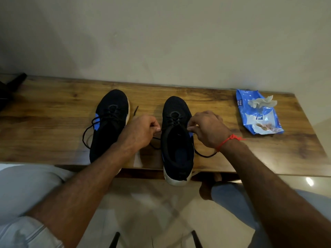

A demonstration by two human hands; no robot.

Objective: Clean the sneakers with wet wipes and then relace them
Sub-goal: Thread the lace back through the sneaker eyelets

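Note:
Two black sneakers with blue patches and white soles stand toes-away on a wooden table (232,158). The left sneaker (109,122) has loose black laces trailing off its left side. The right sneaker (176,140) overhangs the table's front edge with its heel. My left hand (143,131) pinches a black lace at the left side of the right sneaker's opening. My right hand (207,129) pinches the other lace at its right side; a loop of lace (206,155) lies on the table under my wrist.
A blue wet-wipes pack (258,115) lies at the table's right, with a crumpled used wipe (261,102) on top. A dark object (12,86) sits at the far left. A wall runs behind the table. My knees and tiled floor are below.

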